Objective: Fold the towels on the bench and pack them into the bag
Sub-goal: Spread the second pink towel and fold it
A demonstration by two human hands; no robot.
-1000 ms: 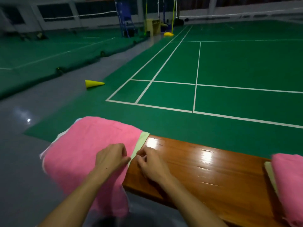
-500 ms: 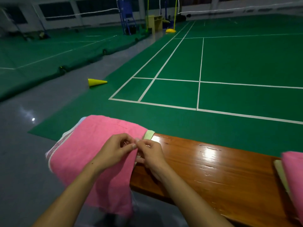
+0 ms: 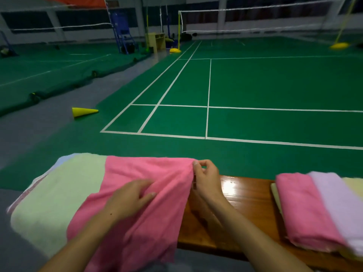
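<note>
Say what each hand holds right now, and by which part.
The right hand pinches the pink towel at its far right corner. The left hand holds nothing; it lies flat on the towel's middle.

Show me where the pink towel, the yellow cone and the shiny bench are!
pink towel [image 3: 149, 173]: head view, on the flat cloth's middle.
yellow cone [image 3: 83, 111]: head view, on its side, lying on the floor.
bench [image 3: 245, 203]: head view, on the bare wooden top.

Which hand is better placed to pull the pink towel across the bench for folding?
Probably the right hand: it pinches the pink towel by its far corner, over the bench. The left hand lies flat on the cloth.
</note>
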